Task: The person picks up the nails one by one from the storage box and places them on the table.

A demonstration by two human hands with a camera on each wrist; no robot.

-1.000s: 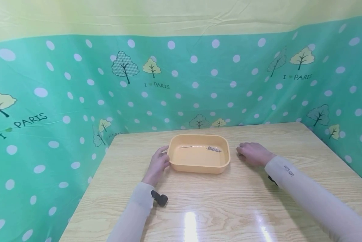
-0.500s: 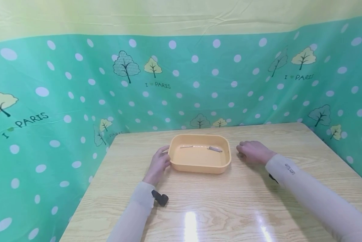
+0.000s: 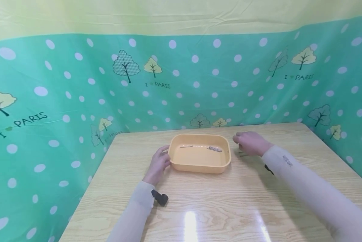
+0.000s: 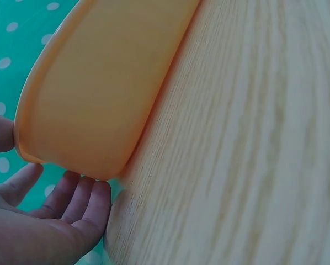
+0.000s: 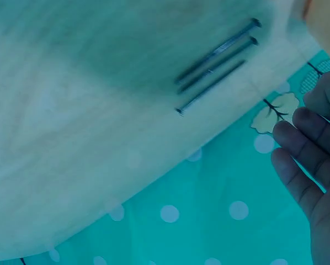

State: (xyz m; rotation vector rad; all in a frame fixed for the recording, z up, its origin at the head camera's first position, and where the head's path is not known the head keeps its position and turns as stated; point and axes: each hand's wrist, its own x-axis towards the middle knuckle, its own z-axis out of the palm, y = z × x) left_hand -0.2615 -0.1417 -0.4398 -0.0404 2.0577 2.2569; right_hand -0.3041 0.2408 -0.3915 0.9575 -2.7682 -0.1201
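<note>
Three slim, dark grey metal nails (image 5: 216,67) lie on the pale wood-grain tabletop (image 3: 214,205), just below the fingers of your right hand (image 3: 252,143). The right wrist view separates them clearly; the head view gives only a sliver of them under your hand.

Your left fingers, slightly bent and a little apart, rest against the outer end wall of a shallow peach-orange tray (image 3: 199,168) with rounded corners. The left wrist view shows those fingertips at the wall and one digit at the rim, but only the tray's outside. The head view reveals the inside: a single thin metal nail (image 3: 186,146) nearer your left fingers, and a small cluster of metal nails (image 3: 214,149) nearer your right, too overlapped to count.

Your right fingers look slightly bent, with narrow gaps; the right wrist view cuts the hand off at its edge, so whether thumb and finger pinch anything cannot be told.

The tray's long axis runs from your left fingertips towards your right hand. In the right wrist view, the three nails slant nearly parallel: two heads point up and right, the third down and left, away from your fingertips.
</note>
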